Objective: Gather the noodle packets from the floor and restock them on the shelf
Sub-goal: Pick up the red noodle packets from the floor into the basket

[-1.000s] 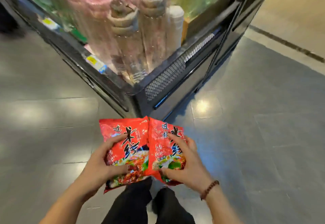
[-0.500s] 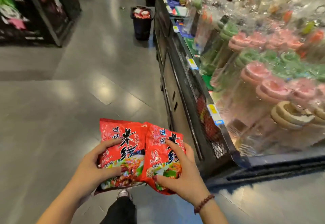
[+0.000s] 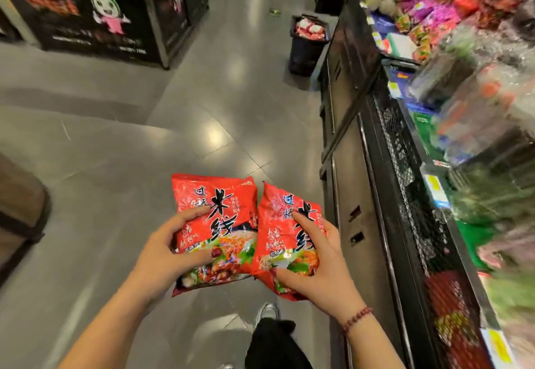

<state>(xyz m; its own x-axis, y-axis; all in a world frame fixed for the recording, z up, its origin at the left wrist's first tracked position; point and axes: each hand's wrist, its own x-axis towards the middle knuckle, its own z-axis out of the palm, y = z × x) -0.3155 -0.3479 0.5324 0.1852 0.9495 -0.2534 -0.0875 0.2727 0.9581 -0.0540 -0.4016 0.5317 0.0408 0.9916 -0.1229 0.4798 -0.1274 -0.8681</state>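
Two red noodle packets are held side by side at waist height over the grey floor. My left hand [image 3: 169,248] grips the left packet [image 3: 223,209] with the thumb across its front. My right hand [image 3: 321,264] grips the right packet [image 3: 285,224], thumb and forefinger on its face; a bead bracelet circles that wrist. The black shelf unit [image 3: 373,183] runs along my right, its mesh front showing more red packets [image 3: 445,296] behind it. Wrapped goods on top of the shelf are blurred.
A black basket [image 3: 307,47] filled with red and white packets stands on the floor against the shelf further down the aisle. A dark display stand with a cartoon figure [image 3: 104,12] is at the far left. A brown fixture [image 3: 20,212] juts in at the left edge.
The view has swung from the shelf's corner to looking down the aisle, with the shelf now on my right. Both hands keep the same hold on the two packets.
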